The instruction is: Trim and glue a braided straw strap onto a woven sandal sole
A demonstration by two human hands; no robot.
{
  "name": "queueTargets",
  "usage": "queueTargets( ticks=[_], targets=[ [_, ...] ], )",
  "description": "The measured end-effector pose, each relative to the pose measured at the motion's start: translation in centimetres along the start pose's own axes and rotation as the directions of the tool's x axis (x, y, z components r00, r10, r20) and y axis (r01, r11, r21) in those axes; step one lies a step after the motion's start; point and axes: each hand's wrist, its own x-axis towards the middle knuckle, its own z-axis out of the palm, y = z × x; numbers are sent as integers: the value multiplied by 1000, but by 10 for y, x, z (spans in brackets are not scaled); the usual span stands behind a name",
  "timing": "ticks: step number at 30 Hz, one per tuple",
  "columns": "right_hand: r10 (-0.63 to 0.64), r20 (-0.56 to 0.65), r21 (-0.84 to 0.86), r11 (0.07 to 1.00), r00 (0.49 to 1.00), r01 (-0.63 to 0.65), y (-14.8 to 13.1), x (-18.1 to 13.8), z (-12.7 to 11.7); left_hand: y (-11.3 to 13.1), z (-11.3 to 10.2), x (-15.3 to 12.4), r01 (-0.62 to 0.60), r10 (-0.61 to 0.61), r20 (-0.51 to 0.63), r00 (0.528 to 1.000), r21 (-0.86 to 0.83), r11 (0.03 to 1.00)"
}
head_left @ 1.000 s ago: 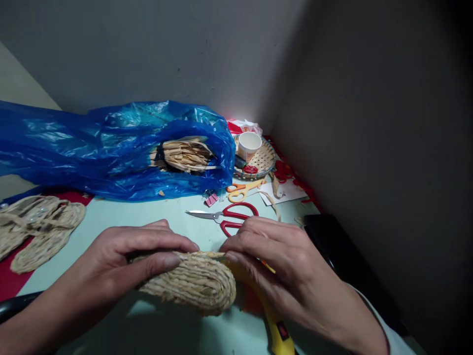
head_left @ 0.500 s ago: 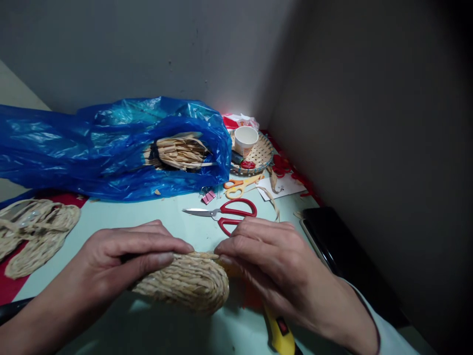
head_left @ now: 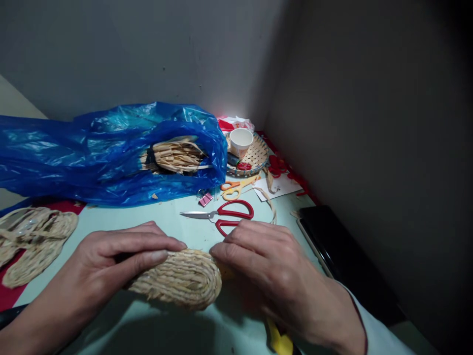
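Observation:
A braided straw sole (head_left: 181, 281) with a rounded end is held tilted above the pale green table. My left hand (head_left: 121, 264) grips its far long edge between thumb and fingers. At the sole's rounded right end, my right hand (head_left: 266, 266) has its fingertips closed against the rim; its thumb is hidden. Partly covered beneath that hand lies a yellow-handled tool (head_left: 279, 339), probably a glue gun. Just beyond the hands are red-handled scissors (head_left: 232, 211), their blades pointing left.
A blue plastic bag (head_left: 111, 153) holds a straw bundle (head_left: 177, 157). Straw sandals (head_left: 40, 241) lie left. Behind are orange-yellow scissors (head_left: 236, 188), a pink binder clip (head_left: 205, 198) and a woven tray (head_left: 258, 153) with a paper cup (head_left: 241, 140). A black device (head_left: 332, 241) lies right.
The view has shifted slightly. The sole has tilted so more of its coiled face shows. My right hand has shifted a little along the sole's end and now hides more of the yellow-handled tool.

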Motion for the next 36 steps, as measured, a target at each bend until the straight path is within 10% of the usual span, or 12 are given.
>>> queueTargets(
  ticks=[19,36],
  targets=[
    [85,-100,-92,991,991,-95,-8,-3,13,-8,2,-4,63,-57,-157,986,33,997],
    [33,-187,-132,989,982,-59,-7,0,25,-17,4,3,-278,283,-212,935,54,959]
  ],
)
